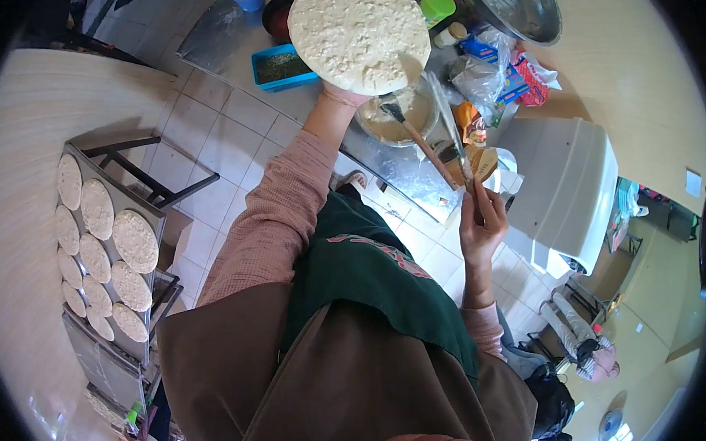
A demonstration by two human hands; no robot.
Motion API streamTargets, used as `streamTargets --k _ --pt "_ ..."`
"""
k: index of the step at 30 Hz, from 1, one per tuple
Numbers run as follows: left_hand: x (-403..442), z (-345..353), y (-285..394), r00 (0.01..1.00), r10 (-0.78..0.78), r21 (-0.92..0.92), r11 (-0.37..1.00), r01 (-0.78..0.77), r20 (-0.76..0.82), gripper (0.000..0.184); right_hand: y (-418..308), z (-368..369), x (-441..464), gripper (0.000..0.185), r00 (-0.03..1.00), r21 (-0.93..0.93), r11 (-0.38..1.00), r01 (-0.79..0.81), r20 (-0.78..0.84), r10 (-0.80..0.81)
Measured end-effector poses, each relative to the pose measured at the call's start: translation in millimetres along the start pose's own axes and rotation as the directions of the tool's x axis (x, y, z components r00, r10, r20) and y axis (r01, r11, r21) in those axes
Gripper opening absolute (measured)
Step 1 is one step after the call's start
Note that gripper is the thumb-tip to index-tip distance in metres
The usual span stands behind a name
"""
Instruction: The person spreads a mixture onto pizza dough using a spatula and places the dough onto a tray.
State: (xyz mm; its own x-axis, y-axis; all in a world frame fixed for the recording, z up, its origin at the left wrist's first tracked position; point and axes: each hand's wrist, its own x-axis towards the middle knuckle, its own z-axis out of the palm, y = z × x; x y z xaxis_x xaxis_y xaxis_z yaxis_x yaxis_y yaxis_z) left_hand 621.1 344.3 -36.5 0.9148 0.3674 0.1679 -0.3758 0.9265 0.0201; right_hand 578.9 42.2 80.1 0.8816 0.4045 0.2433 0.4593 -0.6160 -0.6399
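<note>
We see the pale dough round (pixel 359 33) over the tabletop (pixel 222 46), on our left hand (pixel 344 94), whose grip we cannot tell; our right hand (pixel 484 221) grips 1 long utensil (pixel 449 118). Along the near edge, 1 bowl (pixel 432 122) holds creamy batter (pixel 382 125), 1 blue tray (pixel 257 72) green flakes (pixel 281 67).

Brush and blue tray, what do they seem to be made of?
The brush has a probably wooden handle, matte and brown; its dark bristles could be natural or synthetic. The blue tray looks like smooth plastic, judging by its bright, even colour.
</note>
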Motion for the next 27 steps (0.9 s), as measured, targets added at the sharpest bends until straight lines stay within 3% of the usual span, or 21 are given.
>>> streamTargets --k 1,2,5,6,7,11,14,17,19,21,23,24,26,27 --pt "-1 3 -2 0.972 0.119 0.345 0.938 -0.042 -0.204 0.073 -8 -3 4 0.028 1.000 -0.021 1.000 0.001 0.028 0.000" --pt "1 5 -3 0.972 0.112 0.343 0.939 -0.036 -0.205 0.073 -18 -6 10 0.028 0.998 -0.042 0.999 0.001 0.055 0.002" --pt "3 5 -4 0.976 0.097 0.218 0.975 -0.053 -0.197 0.071 -37 -6 24 0.028 0.993 -0.098 0.992 0.074 0.094 -0.065" --pt "4 3 -4 0.999 -0.012 -0.095 0.995 0.009 -0.031 0.072 -42 -7 26 0.028 0.989 -0.114 0.988 0.099 0.118 -0.086" --pt "5 0 -4 0.985 -0.063 -0.384 0.915 0.121 0.160 0.074 -50 -10 26 0.027 0.984 -0.119 0.990 0.079 0.166 -0.059" --pt "7 5 -12 0.973 -0.089 -0.404 0.899 0.171 0.212 0.081 -48 -12 14 0.028 0.974 -0.178 0.963 0.201 0.145 -0.176" --pt "8 -2 -17 0.972 -0.115 -0.437 0.878 0.197 0.207 0.085 -46 -3 10 0.030 0.992 -0.139 0.982 0.125 0.052 -0.119" --pt "8 -2 -19 0.984 -0.083 -0.514 0.844 0.154 0.159 0.084 -47 2 2 0.031 0.981 -0.225 0.957 0.185 0.097 -0.167" --pt "7 -10 -17 0.991 -0.054 -0.590 0.799 0.116 0.121 0.082 -41 5 -7 0.032 0.975 -0.181 0.960 0.214 0.094 -0.200" --pt "4 -6 -15 0.992 -0.054 -0.561 0.821 0.111 0.116 0.081 -39 6 -10 0.032 0.976 -0.154 0.966 0.209 0.098 -0.195" --pt "6 -2 -15 0.992 -0.058 -0.532 0.839 0.109 0.112 0.080 -39 5 -9 0.031 0.986 0.006 0.988 0.156 0.056 -0.156" --pt "7 -1 -16 0.989 -0.034 -0.468 0.879 0.097 0.142 0.079 -37 4 -8 0.030 0.995 0.030 0.996 0.079 0.060 -0.080" --pt "8 8 -18 0.985 -0.016 -0.400 0.912 0.085 0.173 0.078 -36 -1 -1 0.030 0.999 -0.046 0.999 0.015 0.050 -0.013" --pt "6 18 -20 0.999 0.032 -0.120 0.992 -0.036 -0.039 0.078 -31 0 2 0.030 1.000 -0.020 1.000 0.007 0.009 -0.007"
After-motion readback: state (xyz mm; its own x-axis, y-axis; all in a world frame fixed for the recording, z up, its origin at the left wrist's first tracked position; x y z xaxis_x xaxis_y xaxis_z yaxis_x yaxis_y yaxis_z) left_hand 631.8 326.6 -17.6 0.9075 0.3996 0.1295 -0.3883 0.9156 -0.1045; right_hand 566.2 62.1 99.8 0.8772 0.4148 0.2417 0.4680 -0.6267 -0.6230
